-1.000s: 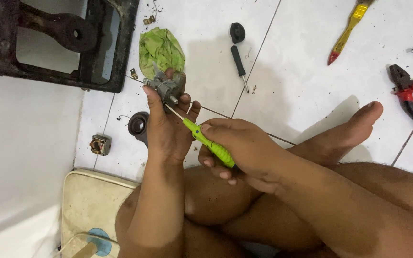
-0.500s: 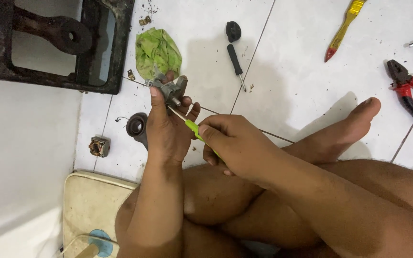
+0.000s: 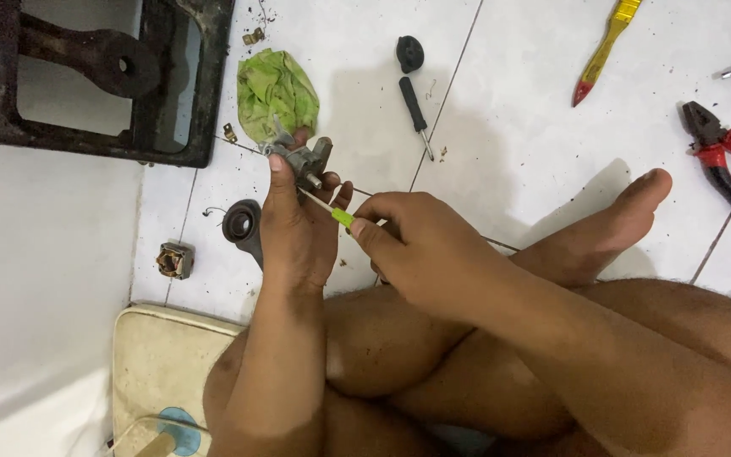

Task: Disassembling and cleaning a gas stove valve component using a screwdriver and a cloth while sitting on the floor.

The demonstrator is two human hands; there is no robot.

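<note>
Grey metal valve (image 3: 305,161) sits clamped in the left hand (image 3: 298,228)'s grip, right hand (image 3: 420,254) clamping the green-handled screwdriver (image 3: 332,210) against it.

Left hand (image 3: 298,224) raised from between the knees, forearm running straight up the view, back of hand to camera, thumb (image 3: 276,169) extended, fingers curled shut in a grip. Right hand (image 3: 420,254) comes in from the right, forearm slanting across the thighs, fingers pinched closed, knuckles up. Hands touching. Legs crossed, bare.
</note>
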